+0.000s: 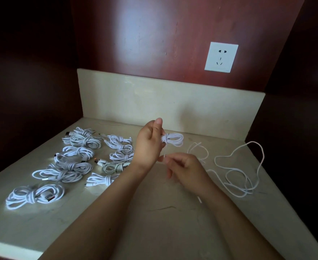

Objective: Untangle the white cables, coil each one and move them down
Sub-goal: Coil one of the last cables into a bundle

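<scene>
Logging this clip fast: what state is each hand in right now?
Left hand: closed, gripping the coiled white cable.
Right hand: closed, pinching that cable's loose tail.

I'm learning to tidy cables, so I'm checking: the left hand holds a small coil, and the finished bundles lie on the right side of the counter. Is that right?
Not quite. The left hand does hold the small coil, but the head view shows the finished bundles on the left side of the counter. Loose cable lies on the right.
</scene>
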`<state>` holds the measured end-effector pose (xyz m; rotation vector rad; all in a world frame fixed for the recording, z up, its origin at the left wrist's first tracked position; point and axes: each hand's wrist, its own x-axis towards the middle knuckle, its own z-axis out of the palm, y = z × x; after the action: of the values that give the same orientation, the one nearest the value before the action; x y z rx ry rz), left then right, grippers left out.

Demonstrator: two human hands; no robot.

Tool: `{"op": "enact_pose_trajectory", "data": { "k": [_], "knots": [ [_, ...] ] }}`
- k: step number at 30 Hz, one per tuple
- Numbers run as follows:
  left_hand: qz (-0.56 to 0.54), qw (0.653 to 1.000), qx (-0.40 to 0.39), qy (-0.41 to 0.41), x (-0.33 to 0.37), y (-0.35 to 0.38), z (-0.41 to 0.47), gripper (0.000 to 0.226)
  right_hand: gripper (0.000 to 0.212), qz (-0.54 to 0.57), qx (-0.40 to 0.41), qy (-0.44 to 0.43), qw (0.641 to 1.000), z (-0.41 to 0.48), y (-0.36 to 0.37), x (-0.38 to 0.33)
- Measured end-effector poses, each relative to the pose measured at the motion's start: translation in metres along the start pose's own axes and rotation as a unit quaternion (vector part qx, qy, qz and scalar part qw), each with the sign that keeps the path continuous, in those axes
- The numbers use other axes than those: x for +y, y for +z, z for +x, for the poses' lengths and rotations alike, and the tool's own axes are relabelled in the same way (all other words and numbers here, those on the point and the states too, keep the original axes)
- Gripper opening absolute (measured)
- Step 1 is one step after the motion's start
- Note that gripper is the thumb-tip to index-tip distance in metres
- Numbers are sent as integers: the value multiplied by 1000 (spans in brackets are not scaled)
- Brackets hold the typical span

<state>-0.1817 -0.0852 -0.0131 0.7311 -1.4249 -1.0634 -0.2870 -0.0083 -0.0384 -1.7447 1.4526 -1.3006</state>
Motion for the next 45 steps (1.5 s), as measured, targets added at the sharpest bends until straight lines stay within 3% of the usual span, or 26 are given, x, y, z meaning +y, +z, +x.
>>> {"op": "enact_pose_trajectory", "data": {
  "k": [2, 5, 8, 12, 19, 24, 27, 30, 33, 35, 38, 41, 45],
  "knots": [
    [84, 996, 3, 17, -7, -5, 4, 44, 43, -54, -24, -27, 998, -3, 5, 0],
    [201, 978, -14, 60, -13, -12, 6, 42, 22, -121, -14, -75, 990, -5, 4, -1],
    [287, 954, -46, 75, -11, -12, 3, 42, 34, -151, 39, -87, 984, -3, -4, 1],
    [324, 936, -97, 98, -13, -7, 0, 45, 20, -139, 116, -74, 981, -1, -21, -2],
    [154, 969, -167, 100, -13, 0, -5, 46, 14, 26, 183, -16, 983, 6, -34, 1],
    [28, 988, -140, 64, -1, 6, -12, 44, 16, 203, 142, 122, 961, 4, -27, -3],
    [-12, 992, -108, 57, 1, 4, -10, 41, 19, 233, 98, 159, 954, 3, -24, 2],
    [3, 995, -74, 69, 1, 2, -6, 39, 18, 165, 73, 145, 973, 2, -19, 6],
    [35, 997, -36, 55, -4, -3, -1, 30, 18, 2, 48, 54, 997, 1, -7, 5],
    [114, 991, -25, 67, -9, -6, 1, 22, 19, -105, 26, -16, 994, -1, 0, 6],
    [237, 967, -35, 91, -13, -12, 4, 17, 23, -260, 14, -89, 961, -7, 2, 3],
    [278, 954, -56, 96, -17, -16, 6, 11, 27, -279, 67, -135, 949, -11, -2, -8],
    [263, 955, -116, 79, -22, -9, 0, 3, 21, -181, 153, -124, 964, -6, -8, -8]
  ]
}}
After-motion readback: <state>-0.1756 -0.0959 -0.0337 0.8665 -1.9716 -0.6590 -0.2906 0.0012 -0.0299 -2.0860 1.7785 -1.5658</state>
